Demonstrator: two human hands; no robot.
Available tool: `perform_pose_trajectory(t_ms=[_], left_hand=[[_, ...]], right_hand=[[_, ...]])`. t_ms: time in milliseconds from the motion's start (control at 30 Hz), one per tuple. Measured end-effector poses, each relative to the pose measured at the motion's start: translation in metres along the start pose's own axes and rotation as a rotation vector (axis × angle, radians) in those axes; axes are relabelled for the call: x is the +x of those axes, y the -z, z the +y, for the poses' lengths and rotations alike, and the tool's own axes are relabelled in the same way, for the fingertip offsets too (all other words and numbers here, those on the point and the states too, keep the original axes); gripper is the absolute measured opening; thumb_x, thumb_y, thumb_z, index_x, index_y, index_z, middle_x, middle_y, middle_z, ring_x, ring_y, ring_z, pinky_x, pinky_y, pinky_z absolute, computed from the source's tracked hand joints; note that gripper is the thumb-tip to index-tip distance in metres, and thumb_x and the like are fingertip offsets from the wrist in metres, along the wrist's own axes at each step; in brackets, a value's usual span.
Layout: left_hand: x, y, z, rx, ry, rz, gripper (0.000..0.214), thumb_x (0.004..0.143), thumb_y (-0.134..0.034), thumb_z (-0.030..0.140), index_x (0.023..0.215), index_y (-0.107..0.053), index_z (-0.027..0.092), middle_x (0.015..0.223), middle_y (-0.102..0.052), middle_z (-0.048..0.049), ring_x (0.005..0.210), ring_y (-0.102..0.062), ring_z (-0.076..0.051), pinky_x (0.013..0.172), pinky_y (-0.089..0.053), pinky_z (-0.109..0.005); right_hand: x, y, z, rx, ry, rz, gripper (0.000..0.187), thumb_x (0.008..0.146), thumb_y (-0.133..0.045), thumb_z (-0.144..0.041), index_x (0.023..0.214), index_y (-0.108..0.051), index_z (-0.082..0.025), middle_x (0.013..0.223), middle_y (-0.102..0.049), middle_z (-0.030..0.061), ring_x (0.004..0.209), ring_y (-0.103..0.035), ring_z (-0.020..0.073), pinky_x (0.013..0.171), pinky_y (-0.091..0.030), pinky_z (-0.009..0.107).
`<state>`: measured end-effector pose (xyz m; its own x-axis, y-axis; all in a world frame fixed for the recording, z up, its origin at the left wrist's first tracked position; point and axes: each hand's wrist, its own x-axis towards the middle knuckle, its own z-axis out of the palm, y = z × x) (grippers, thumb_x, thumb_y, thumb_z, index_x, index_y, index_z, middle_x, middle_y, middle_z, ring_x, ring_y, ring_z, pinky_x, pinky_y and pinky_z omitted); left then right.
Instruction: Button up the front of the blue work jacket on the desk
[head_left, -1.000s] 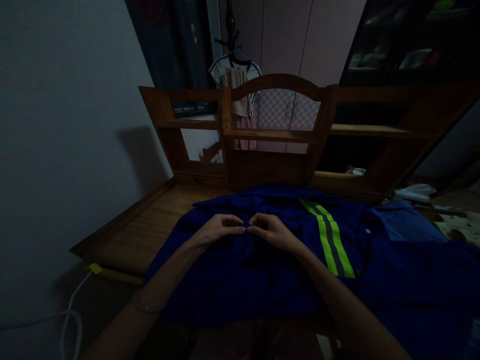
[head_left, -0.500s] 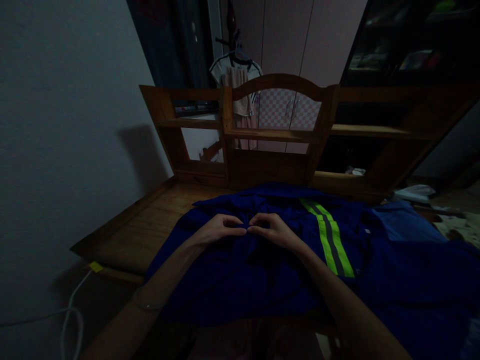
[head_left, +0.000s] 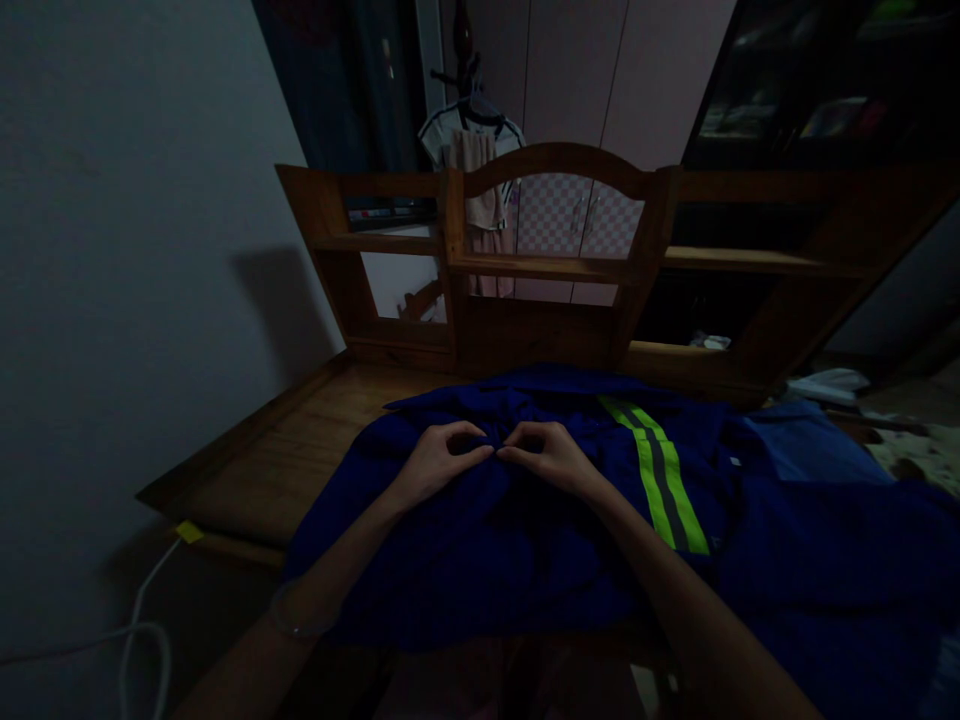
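A dark blue work jacket (head_left: 480, 560) with a yellow-green reflective stripe (head_left: 664, 480) lies spread over a wooden desk (head_left: 300, 450). My left hand (head_left: 435, 462) and my right hand (head_left: 551, 458) rest on the jacket near its middle. Their fingertips meet, and both pinch the blue cloth between thumb and fingers. A thin bracelet (head_left: 296, 615) circles my left wrist. The room is dim, and what lies between the fingertips is too small to make out.
A wooden hutch (head_left: 547, 260) with shelves stands at the desk's back edge. Clothes on a hanger (head_left: 476, 150) hang behind it, by pink cabinet doors. A white cable (head_left: 139, 630) loops at lower left beside the grey wall. More blue cloth (head_left: 817, 450) lies to the right.
Both hands have stayed in place on the jacket. The fingers have curled a little more and the knuckles have risen slightly.
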<state>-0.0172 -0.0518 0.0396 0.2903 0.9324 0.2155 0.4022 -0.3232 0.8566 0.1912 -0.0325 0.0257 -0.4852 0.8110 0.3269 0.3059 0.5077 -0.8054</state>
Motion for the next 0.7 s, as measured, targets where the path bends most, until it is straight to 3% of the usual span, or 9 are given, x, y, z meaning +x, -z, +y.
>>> perform_pose_trajectory(t_ms=[233,367,700], left_hand=[[-0.001,-0.0084,-0.0045,0.139,-0.068,0.106,0.021,0.077,-0.057,0.033,0.092,-0.064,0.019,0.093,-0.066,-0.0019,0.088,-0.06,-0.018,0.082,-0.044,-0.026],[-0.0047,-0.0096,-0.0002,0.189,-0.091,0.143,0.019,0.077,-0.057,0.032,0.091,-0.064,0.02,0.094,-0.066,-0.0005,0.09,-0.06,-0.018,0.084,-0.043,-0.026],[-0.0056,-0.0051,-0.004,0.035,-0.032,0.099,0.029,0.073,-0.064,0.042,0.091,-0.065,0.019,0.092,-0.067,-0.0021,0.087,-0.061,-0.018,0.082,-0.045,-0.027]], right_hand=[[-0.0009,-0.0022,-0.0025,-0.025,0.037,-0.035,0.023,0.082,-0.06,-0.039,0.085,-0.067,-0.017,0.081,-0.068,0.001,0.074,-0.061,0.0148,0.066,-0.043,0.023],[-0.0018,-0.0057,-0.004,-0.072,0.063,0.013,0.023,0.083,-0.059,-0.04,0.087,-0.066,-0.018,0.082,-0.068,0.0012,0.075,-0.061,0.0151,0.067,-0.043,0.023],[-0.0021,-0.006,-0.0053,-0.048,0.06,0.047,0.022,0.083,-0.059,-0.039,0.088,-0.065,-0.019,0.084,-0.068,0.0019,0.077,-0.062,0.0161,0.069,-0.044,0.024]])
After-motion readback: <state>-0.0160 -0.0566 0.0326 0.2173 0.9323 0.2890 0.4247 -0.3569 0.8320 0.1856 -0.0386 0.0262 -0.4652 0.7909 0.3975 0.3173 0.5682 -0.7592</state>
